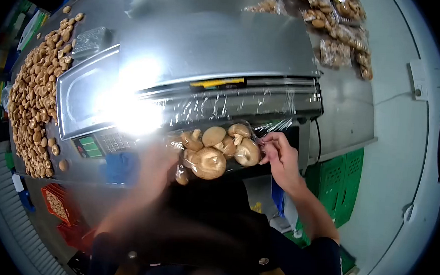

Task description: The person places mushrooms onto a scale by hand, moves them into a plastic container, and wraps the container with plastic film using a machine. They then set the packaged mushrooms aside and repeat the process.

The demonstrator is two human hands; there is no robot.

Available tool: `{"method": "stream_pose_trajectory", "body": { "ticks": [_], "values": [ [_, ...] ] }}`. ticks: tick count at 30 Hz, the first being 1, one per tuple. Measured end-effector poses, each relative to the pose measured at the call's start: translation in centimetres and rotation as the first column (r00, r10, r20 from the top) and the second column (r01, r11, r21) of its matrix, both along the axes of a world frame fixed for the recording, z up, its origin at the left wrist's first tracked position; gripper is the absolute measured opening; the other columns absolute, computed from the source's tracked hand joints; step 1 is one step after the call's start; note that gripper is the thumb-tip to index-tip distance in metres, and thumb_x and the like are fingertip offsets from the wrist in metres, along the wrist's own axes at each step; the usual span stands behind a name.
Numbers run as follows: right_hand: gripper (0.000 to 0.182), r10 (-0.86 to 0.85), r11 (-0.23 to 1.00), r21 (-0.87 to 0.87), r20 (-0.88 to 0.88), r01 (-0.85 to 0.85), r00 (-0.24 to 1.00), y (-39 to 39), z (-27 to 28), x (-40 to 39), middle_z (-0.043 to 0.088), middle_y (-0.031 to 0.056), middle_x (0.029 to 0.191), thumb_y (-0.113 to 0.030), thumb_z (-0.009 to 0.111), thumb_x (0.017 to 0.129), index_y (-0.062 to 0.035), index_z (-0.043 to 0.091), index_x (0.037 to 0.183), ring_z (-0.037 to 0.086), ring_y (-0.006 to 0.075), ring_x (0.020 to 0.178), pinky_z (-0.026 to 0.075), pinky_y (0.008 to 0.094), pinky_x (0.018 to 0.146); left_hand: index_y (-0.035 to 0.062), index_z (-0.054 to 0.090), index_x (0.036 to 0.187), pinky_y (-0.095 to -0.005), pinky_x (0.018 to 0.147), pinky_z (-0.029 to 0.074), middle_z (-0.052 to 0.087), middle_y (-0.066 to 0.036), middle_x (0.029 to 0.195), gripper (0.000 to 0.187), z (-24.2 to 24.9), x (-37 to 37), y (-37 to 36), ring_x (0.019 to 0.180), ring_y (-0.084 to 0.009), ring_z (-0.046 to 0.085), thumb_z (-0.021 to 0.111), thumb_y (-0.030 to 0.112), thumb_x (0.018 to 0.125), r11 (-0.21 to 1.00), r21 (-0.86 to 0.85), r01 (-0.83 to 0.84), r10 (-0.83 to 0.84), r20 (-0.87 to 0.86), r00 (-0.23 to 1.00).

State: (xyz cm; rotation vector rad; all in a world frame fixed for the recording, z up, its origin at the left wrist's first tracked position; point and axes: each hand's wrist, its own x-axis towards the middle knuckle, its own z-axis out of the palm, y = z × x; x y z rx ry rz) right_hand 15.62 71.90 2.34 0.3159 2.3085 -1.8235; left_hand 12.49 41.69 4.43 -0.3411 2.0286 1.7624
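My right grip (pixel 275 153) pinches the mushroom pack (pixel 208 163); blurred left grip (pixel 159 164), I can't tell. Likely light, bruisable: cradle both ends.

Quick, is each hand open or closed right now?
Left hand: at the wrapped mushrooms, too blurred to tell.
Right hand: closed, holding the wrapped mushrooms' right edge.

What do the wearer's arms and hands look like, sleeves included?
Both the left hand and right hand are ungloved, and the forearms are bare. Dark navy sleeves end around the elbows; the right one shows a thin pale line along its outer edge. The left hand is blurred, so finer detail there can't be read.
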Motion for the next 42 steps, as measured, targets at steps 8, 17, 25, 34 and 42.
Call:
{"method": "stream_pose_trajectory", "body": {
  "ticks": [8,17,25,34,42],
  "values": [
    [0.047,-0.158,0.918,0.369,-0.004,0.149,0.987,-1.8,-3.1,1.9,0.050,0.0118,0.046,-0.029,0.064,0.092,0.0039,0.058,0.058,0.043,0.0180,0.038,0.035,0.0323,0.043,0.0067,0.056,0.083,-0.0218,0.041,0.025,0.043,0.006,0.059,0.026,-4.3,2.9,-3.9,0.046,-0.0026,0.034,0.051,0.027,0.098,0.940,-0.262,-0.219,0.213,-0.051,0.976],
    [0.044,-0.167,0.986,0.096,0.608,0.137,0.776,-0.4,-2.0,9.5,0.045,-0.0031,0.048,-0.026,0.064,0.090,-0.0044,0.055,0.053,0.039,0.0056,0.045,0.029,0.0266,0.042,-0.0038,0.068,0.087,-0.0253,0.040,0.037,0.062,-0.005,0.068,0.025,-12.2,13.1,-18.9,0.046,-0.0101,0.051,0.056,0.018,0.091,0.956,-0.268,0.118,-0.010,0.373,0.928],
    [0.020,0.315,0.813,0.419,0.267,-0.404,0.911,-12.2,-8.1,9.7,0.064,0.0152,0.067,-0.022,0.064,0.079,-0.0046,0.066,0.068,0.061,0.0325,0.059,0.048,0.0434,0.057,-0.0016,0.060,0.083,-0.0280,0.060,0.042,0.060,-0.011,0.084,0.016,-5.8,10.4,-6.3,0.067,-0.0155,0.053,0.062,0.014,0.087,0.999,-0.033,-0.027,0.033,0.208,0.978],
    [0.017,0.635,0.675,-0.200,-0.333,-0.711,0.697,-18.1,3.7,4.5,0.058,0.0163,0.066,-0.016,0.059,0.082,-0.0007,0.060,0.073,0.058,0.0321,0.061,0.045,0.0399,0.057,0.0060,0.057,0.093,-0.0358,0.075,0.043,0.053,-0.017,0.108,0.033,-0.7,7.6,-5.1,0.085,-0.0230,0.052,0.070,0.034,0.080,0.895,0.355,0.271,-0.038,-0.545,0.838],
    [0.023,0.750,0.657,-0.074,0.156,-0.750,0.643,-12.3,2.6,1.9,0.067,0.0122,0.089,-0.023,0.053,0.095,-0.0083,0.064,0.110,0.058,0.0256,0.070,0.049,0.0350,0.069,0.0018,0.054,0.115,-0.0442,0.092,0.042,0.047,-0.023,0.129,0.054,-0.5,6.9,-2.0,0.103,-0.0273,0.054,0.052,0.049,0.089,0.585,0.518,0.624,-0.472,-0.408,0.782]
  ]
}}
